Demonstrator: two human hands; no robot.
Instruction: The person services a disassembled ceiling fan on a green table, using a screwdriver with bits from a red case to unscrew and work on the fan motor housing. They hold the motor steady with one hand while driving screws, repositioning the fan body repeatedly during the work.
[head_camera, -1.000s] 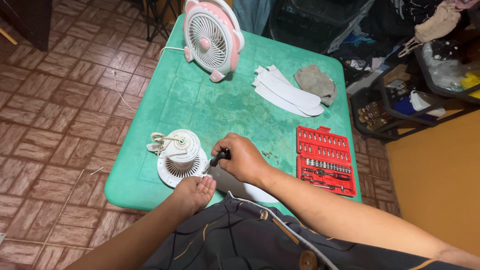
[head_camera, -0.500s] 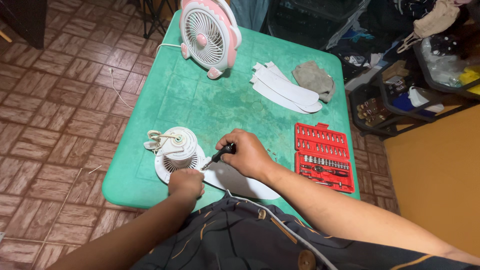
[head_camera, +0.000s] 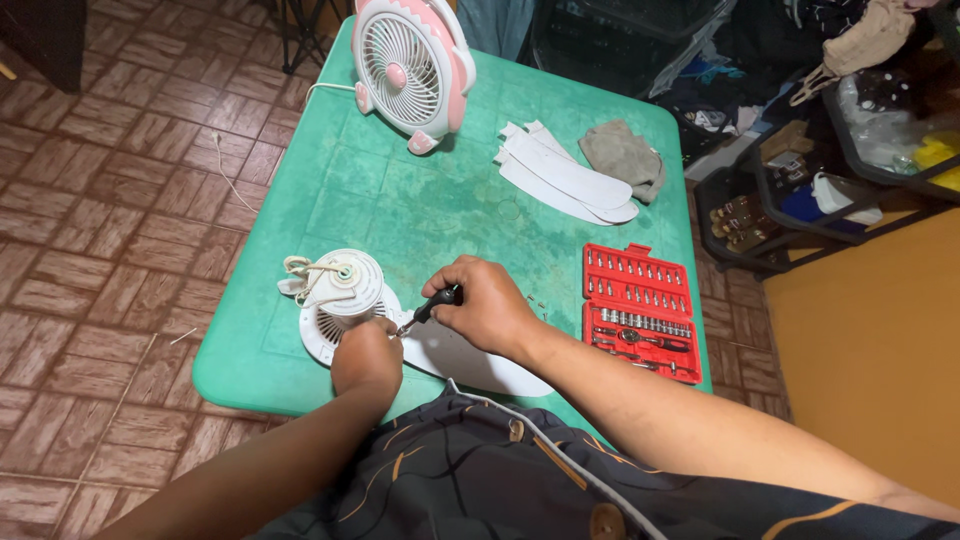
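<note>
- Your right hand (head_camera: 487, 305) is closed around the black handle of a screwdriver (head_camera: 432, 305), fingers wrapped tight, with the metal tip slanting down and to the left.
- The tip of the screwdriver meets the white fan housing (head_camera: 340, 300) at its near right edge, just above your left hand; whether it sits in a screw is too small to tell.
- Your left hand (head_camera: 366, 357) is curled against the near edge of the fan housing, touching it and holding it down; how firmly the fingers close on it cannot be told, since they are hidden under the back of the hand.
- The fan housing lies near the front left corner of the green table (head_camera: 400, 200), a round vented base with a ribbed white motor dome on top and a coiled cord (head_camera: 300, 268) bundled at its left side.
- A flat white blade (head_camera: 470, 360) lies on the table under your right wrist, just beside the housing.
- A red socket set case (head_camera: 637, 310) lies open to the right of your right hand, near but apart from it.
- At the far end of the table stands a pink and white desk fan (head_camera: 408, 62), upright.
- More white blades (head_camera: 565, 180) lie stacked beside a grey cloth (head_camera: 622, 155), well apart from your hands.
</note>
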